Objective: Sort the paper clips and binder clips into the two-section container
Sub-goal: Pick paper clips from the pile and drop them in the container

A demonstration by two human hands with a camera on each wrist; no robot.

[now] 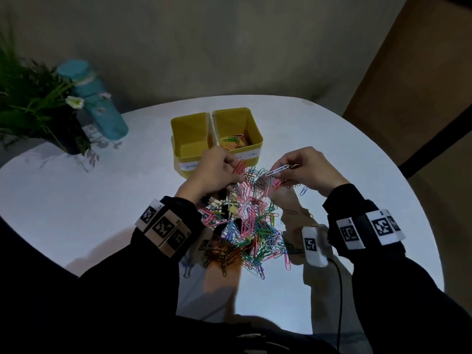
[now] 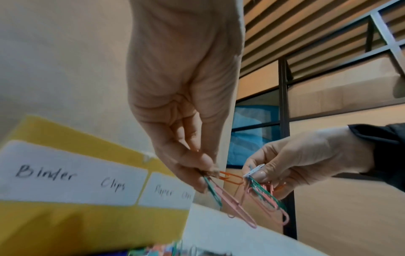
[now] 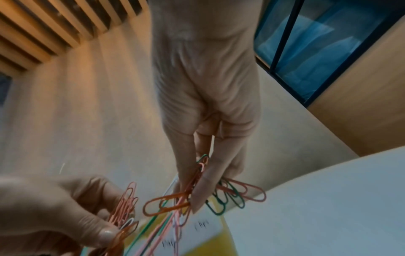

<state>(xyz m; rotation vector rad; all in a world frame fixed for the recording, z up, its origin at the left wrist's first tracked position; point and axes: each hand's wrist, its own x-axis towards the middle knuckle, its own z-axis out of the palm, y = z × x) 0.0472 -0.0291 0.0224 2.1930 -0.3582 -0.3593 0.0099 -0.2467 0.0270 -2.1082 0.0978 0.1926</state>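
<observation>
A yellow two-section container (image 1: 251,118) stands at the back of the white table; labels read "Binder Clips" (image 2: 70,175) on the left section and "Paper Clips" on the right, where several paper clips (image 1: 236,141) lie. A heap of coloured paper clips (image 1: 250,226) with some binder clips (image 1: 214,201) lies in front. My left hand (image 1: 217,169) pinches a bunch of pink, orange and green paper clips (image 2: 228,195) just in front of the container. My right hand (image 1: 304,169) pinches another bunch of paper clips (image 3: 190,194), a white one (image 1: 277,170) on top.
A teal bottle (image 1: 97,100) and a potted plant (image 1: 38,103) stand at the table's back left. A wooden panel (image 1: 421,85) rises beyond the table's right edge. A black cable (image 1: 339,290) runs along my right forearm.
</observation>
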